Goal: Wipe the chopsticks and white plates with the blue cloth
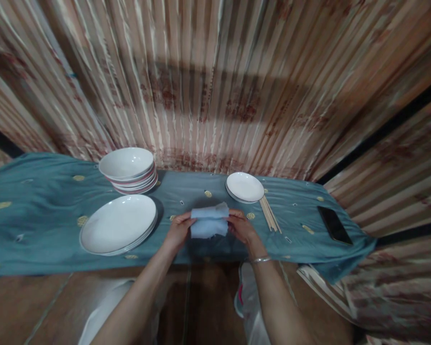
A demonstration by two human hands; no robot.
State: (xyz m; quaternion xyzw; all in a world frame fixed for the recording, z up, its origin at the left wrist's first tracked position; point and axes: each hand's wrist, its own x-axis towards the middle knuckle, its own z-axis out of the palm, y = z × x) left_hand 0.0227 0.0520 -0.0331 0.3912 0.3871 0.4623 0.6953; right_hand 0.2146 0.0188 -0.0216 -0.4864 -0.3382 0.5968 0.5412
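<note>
A pale blue cloth (209,227), partly folded over along its top, is stretched between my two hands above the front of the table. My left hand (179,229) pinches its left edge, thumb on top. At the opposite edge my right hand (241,226) grips it the same way, a silvery bangle on that wrist. To the left of my hands lies a small stack of large white oval plates (120,224). Beyond my right hand are stacked small white plates (244,187), with several wooden chopsticks (269,214) beside them.
Red-banded white bowls (128,168) stand stacked at the back left. A black phone (334,224) lies near the right end of the table. A teal patterned tablecloth (187,187) covers the table, and a striped curtain (201,96) hangs right behind it.
</note>
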